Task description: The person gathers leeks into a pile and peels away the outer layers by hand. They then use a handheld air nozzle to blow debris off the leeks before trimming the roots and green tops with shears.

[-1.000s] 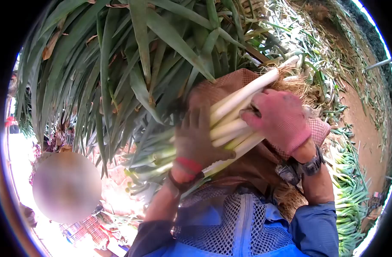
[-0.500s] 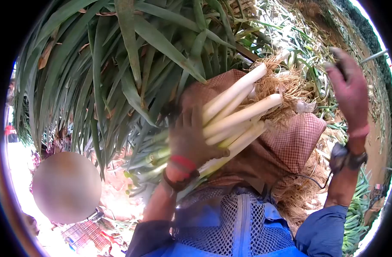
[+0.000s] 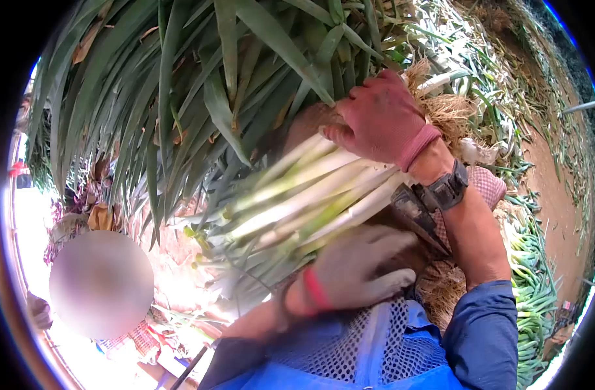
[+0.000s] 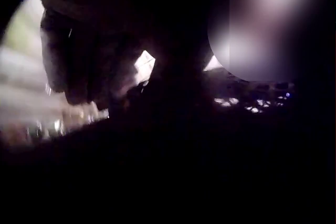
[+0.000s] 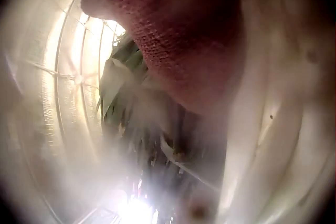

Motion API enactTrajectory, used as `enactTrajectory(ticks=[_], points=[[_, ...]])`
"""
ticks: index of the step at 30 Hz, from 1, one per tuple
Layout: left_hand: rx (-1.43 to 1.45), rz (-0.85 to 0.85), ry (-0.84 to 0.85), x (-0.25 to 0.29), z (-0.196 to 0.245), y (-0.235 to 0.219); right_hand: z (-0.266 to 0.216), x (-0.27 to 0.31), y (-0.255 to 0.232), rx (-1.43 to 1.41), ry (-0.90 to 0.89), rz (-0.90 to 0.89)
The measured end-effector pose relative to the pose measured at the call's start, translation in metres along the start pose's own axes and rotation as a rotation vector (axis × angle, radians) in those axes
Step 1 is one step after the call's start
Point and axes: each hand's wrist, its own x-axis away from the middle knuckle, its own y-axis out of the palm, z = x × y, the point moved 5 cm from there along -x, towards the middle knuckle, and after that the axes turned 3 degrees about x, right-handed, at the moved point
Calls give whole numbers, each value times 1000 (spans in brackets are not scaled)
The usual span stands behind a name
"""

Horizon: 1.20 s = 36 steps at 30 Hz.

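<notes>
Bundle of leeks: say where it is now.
In the head view, the bundle of leeks slants across the middle, between the right hand at its root end and the left hand below it.

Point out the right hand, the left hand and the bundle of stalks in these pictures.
Right hand (image 3: 387, 122), head view: its gloved back.
Left hand (image 3: 357, 268), head view: its blurred gloved back.
Bundle of stalks (image 3: 313, 200), head view: middle of the pale stems.

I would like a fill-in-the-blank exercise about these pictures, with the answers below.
The left hand and the right hand each wear a ____.
The black watch is on the ____ wrist.
The mesh-panelled vest is coloured ____.
In the head view, the hand below the pale stalks is the ____ one.
Answers: glove; right; blue; left.
</notes>
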Motion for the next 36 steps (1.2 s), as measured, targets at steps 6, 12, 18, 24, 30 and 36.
enactTrajectory(ticks=[6, 12, 18, 24, 30, 36], points=[[761, -339, -452, -10, -88, 66, 5, -9, 2, -55, 16, -249], [1335, 51, -756, -4, -120, 89, 14, -7, 15, -121, 115, -293], [1384, 322, -507, 5, -126, 77, 19, -4, 16, -251, 201, -583], [1372, 432, -411, 25, -106, 58, 14, -8, 8, -294, 244, -713], [1792, 213, -258, 31, -100, 56, 18, 2, 28, -370, 72, -432], [1834, 26, -195, 47, -93, 49, -6, 11, 7, -419, 130, -716]])
